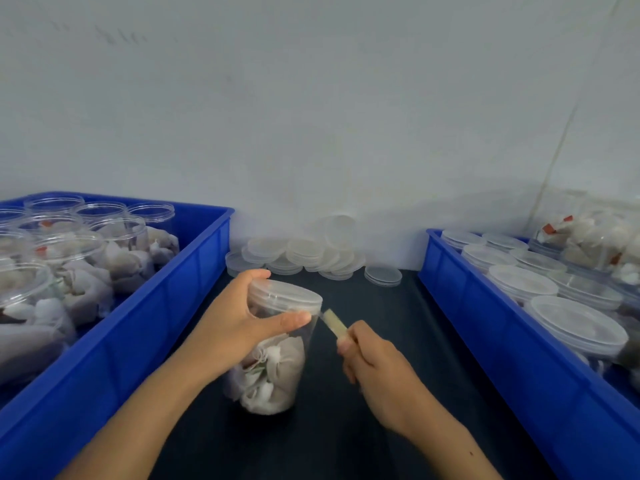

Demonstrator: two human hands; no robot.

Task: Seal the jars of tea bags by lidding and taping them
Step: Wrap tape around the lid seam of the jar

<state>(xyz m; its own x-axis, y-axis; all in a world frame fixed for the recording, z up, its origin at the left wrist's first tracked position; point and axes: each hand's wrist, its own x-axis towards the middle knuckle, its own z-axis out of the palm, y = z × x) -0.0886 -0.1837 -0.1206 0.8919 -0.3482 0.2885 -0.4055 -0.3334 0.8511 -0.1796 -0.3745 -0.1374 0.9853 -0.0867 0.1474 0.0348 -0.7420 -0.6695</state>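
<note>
A clear plastic jar (273,372) of white tea bags stands on the dark table between my hands, with a clear lid (285,292) on top. My left hand (239,327) grips the jar just under the lid, thumb across its front. My right hand (374,368) pinches a roll of yellowish tape (334,322), whose free end reaches the jar's right side below the lid.
A blue crate (145,327) on the left holds several open jars of tea bags. A blue crate (491,344) on the right holds several lidded jars. A heap of loose clear lids (311,254) lies against the white wall behind.
</note>
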